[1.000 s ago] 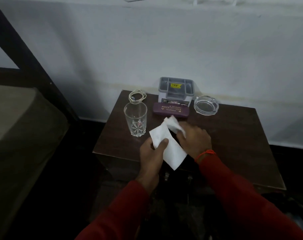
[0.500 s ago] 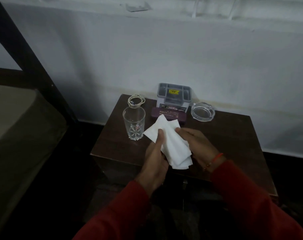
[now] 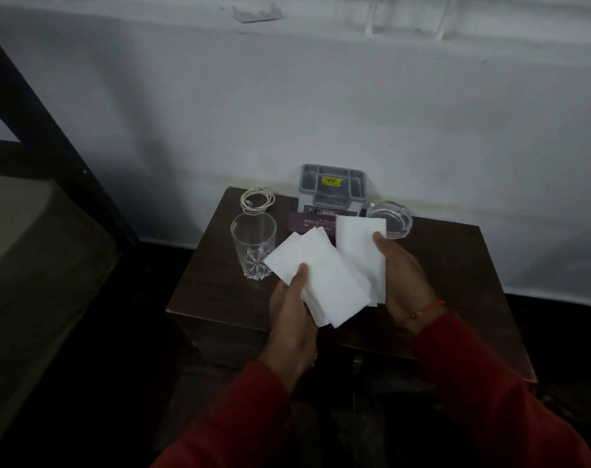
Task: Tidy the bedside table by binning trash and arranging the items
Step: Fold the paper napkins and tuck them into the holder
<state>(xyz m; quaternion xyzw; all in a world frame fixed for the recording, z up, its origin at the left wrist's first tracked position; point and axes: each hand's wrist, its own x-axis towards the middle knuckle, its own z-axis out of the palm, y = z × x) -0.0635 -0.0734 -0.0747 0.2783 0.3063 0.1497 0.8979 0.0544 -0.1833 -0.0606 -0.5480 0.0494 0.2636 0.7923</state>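
Tissues (image 3: 324,282) fan above the bedside table's (image 3: 456,265) front edge; your left hand (image 3: 292,319) and right hand (image 3: 405,275) pinch them.

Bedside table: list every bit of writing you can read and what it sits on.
"PRINCE": gold lettering on the purple case; the lines under it are too blurred to read.
Yellow sticker on the grey organiser: dark print, unreadable.
Strip label on the organiser's front: unreadable.
Red mark on the glass: too small to read.
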